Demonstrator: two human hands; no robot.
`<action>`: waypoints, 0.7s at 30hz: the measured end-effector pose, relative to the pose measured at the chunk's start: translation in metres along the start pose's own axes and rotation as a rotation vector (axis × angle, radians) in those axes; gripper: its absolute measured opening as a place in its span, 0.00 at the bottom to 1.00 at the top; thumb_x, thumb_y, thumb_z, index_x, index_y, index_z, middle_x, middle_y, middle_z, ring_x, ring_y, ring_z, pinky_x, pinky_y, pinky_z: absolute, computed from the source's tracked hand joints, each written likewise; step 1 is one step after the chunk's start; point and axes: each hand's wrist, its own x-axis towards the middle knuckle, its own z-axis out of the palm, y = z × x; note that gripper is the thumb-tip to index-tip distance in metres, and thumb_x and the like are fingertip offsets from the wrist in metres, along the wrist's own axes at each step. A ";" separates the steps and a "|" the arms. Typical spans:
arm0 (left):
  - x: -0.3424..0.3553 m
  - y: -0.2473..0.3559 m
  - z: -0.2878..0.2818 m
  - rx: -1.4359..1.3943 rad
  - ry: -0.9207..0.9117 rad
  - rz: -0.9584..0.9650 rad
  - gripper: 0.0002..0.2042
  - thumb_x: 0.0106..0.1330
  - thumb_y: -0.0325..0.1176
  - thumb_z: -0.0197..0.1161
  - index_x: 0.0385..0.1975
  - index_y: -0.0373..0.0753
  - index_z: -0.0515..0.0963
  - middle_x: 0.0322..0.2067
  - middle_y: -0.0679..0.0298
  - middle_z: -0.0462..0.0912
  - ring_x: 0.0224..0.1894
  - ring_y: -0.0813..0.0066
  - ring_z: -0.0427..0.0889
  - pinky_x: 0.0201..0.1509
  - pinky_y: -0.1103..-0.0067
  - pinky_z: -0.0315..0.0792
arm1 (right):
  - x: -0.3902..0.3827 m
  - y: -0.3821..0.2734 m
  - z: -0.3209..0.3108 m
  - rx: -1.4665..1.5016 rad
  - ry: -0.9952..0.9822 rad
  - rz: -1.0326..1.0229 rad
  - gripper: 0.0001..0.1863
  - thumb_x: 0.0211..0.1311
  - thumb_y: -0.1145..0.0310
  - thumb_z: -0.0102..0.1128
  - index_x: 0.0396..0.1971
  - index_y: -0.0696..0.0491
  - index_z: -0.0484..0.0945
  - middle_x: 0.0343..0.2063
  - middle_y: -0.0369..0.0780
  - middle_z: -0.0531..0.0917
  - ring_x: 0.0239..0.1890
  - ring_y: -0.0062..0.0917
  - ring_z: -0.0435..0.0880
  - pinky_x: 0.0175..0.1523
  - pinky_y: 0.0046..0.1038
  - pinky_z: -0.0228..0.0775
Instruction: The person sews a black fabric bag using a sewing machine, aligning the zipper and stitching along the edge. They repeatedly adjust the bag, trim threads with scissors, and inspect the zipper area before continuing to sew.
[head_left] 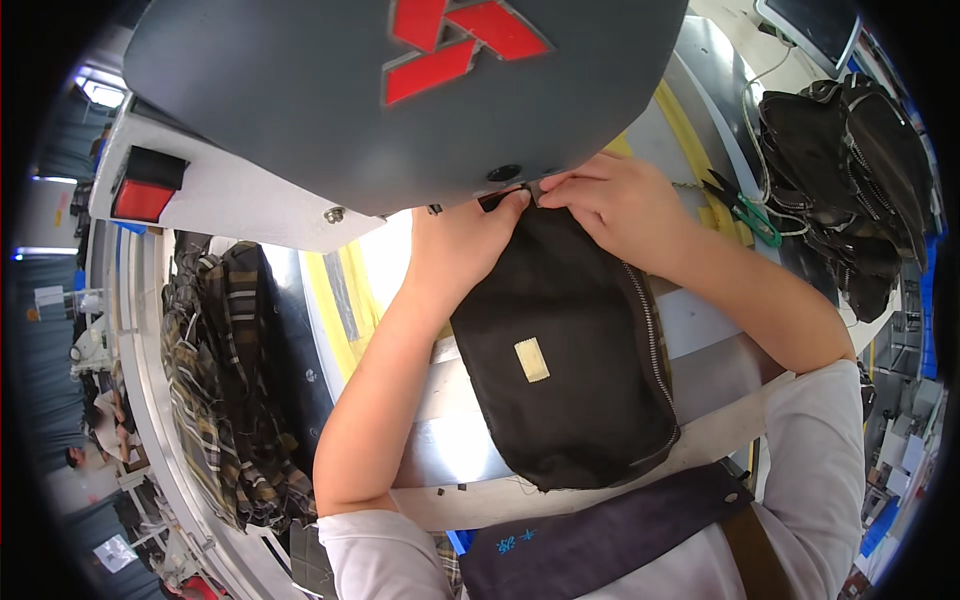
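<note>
Pinching the black zippered piece (585, 320) at its far edge, left hand (460, 240) and right hand (632, 212) sit about equally close. Long axis runs back toward the dark apron (610, 530), tbh.

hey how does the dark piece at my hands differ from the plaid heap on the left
The dark piece lies mostly flat; the plaid heap is bunched. The dark piece is plain, with a pale label and zipper; the plaid heap is checked. The left hand and right hand touch the dark piece's far end; neither touches the plaid heap. Both are cloth.
</note>
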 end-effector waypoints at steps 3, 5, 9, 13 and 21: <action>0.003 -0.003 0.000 -0.016 -0.050 -0.026 0.17 0.62 0.42 0.64 0.43 0.36 0.79 0.39 0.62 0.85 0.45 0.72 0.82 0.52 0.78 0.71 | 0.001 0.002 0.000 -0.017 -0.006 -0.043 0.06 0.51 0.78 0.59 0.30 0.53 0.81 0.33 0.33 0.79 0.36 0.29 0.82 0.37 0.31 0.77; 0.003 -0.002 -0.001 -0.008 -0.053 -0.031 0.16 0.62 0.41 0.64 0.44 0.36 0.79 0.40 0.63 0.85 0.45 0.73 0.82 0.53 0.78 0.71 | 0.002 0.003 0.000 -0.059 -0.056 -0.073 0.08 0.50 0.78 0.59 0.32 0.52 0.81 0.34 0.33 0.79 0.37 0.28 0.81 0.37 0.30 0.77; 0.000 -0.001 -0.001 0.015 -0.025 -0.007 0.17 0.64 0.41 0.63 0.45 0.36 0.78 0.40 0.62 0.85 0.46 0.71 0.82 0.53 0.77 0.71 | 0.002 0.001 -0.002 -0.091 -0.056 -0.117 0.11 0.48 0.78 0.59 0.34 0.51 0.81 0.33 0.32 0.78 0.38 0.27 0.81 0.36 0.29 0.77; 0.002 -0.004 0.001 0.064 -0.019 0.039 0.17 0.65 0.43 0.62 0.45 0.35 0.77 0.40 0.59 0.84 0.45 0.67 0.82 0.52 0.76 0.71 | 0.002 0.002 -0.002 -0.119 -0.085 -0.133 0.10 0.49 0.75 0.58 0.33 0.51 0.81 0.34 0.32 0.77 0.36 0.26 0.80 0.36 0.27 0.77; -0.001 -0.013 0.001 0.043 0.041 0.102 0.16 0.66 0.41 0.62 0.43 0.33 0.78 0.35 0.55 0.84 0.41 0.59 0.83 0.48 0.71 0.72 | 0.003 -0.007 -0.001 -0.258 -0.138 -0.204 0.10 0.50 0.71 0.57 0.34 0.52 0.81 0.35 0.33 0.76 0.37 0.23 0.79 0.32 0.25 0.75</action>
